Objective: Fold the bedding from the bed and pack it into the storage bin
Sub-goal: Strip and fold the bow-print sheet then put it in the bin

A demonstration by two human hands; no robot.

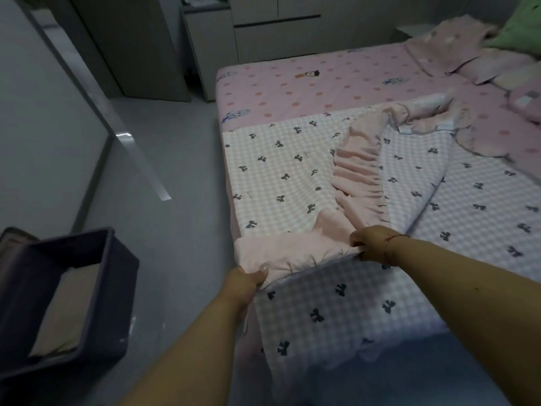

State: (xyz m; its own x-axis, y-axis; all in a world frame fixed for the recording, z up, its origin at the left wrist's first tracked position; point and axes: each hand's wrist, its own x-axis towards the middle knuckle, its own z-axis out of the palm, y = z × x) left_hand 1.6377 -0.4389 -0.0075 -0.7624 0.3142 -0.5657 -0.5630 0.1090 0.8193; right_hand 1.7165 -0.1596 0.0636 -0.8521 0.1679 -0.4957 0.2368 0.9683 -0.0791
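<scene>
**Desk:** What did the head camera show of the hands?

**Photographer:** Both hands worked the near edge of a checked sheet (281, 177) with a dark bow print, spread over a bed (322, 80). The left hand (246, 281) had its grip pinched on the plain pink elastic hem, thumb on top. The right hand (370, 243) had its grip curled round the same hem further along, a red thread at the wrist.

**Desk:** And the sheet itself?

**Photographer:** It lay partly doubled over, the gathered pink hem (357, 177) running up the middle from the hands. A pink polka-dot sheet (307, 92) covered the mattress beneath.

**Desk:** Where was the bin?

**Photographer:** The dark storage bin (111, 288) stood open on the floor (175, 244) left of the bed, well apart from the sheet, with a pale folded cloth (67, 312) inside. Pink pillows (456, 51) and a green one (518, 27) sat at the bed's far end.
</scene>
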